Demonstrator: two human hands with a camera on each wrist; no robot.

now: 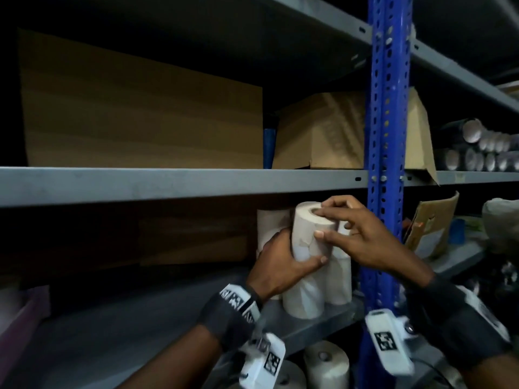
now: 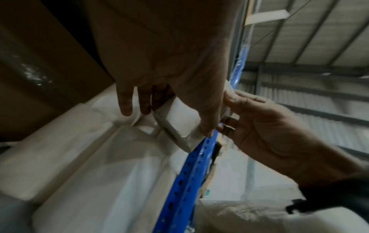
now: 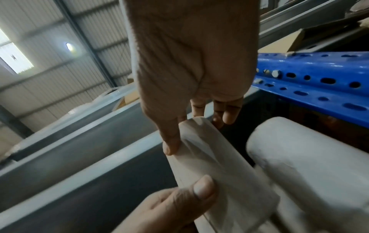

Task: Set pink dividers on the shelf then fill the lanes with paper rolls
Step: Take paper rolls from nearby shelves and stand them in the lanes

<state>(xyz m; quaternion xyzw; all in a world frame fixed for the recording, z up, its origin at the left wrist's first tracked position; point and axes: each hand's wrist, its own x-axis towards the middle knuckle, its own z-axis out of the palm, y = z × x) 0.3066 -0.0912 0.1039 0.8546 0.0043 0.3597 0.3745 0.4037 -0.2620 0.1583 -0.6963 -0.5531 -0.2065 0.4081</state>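
Both hands hold one white paper roll [image 1: 304, 220] upright and slightly tilted, just under the upper shelf board. My left hand [image 1: 295, 249] grips its lower side, thumb across the front. My right hand [image 1: 325, 224] pinches its top end, a finger by the core hole and the thumb on the side. In the right wrist view the roll [image 3: 219, 165] runs between both thumbs. Below it stand other rolls [image 1: 302, 300] on the grey shelf [image 1: 317, 329]; whether it touches them is unclear. A pink divider [image 1: 25, 313] shows dimly at the shelf's far left.
A blue perforated post [image 1: 387, 136] stands right beside my right hand. Cardboard boxes [image 1: 140, 113] fill the shelf above. More rolls [image 1: 327, 366] sit on the shelf below. Dark tubes [image 1: 477, 147] and a torn carton [image 1: 432, 226] lie right of the post.
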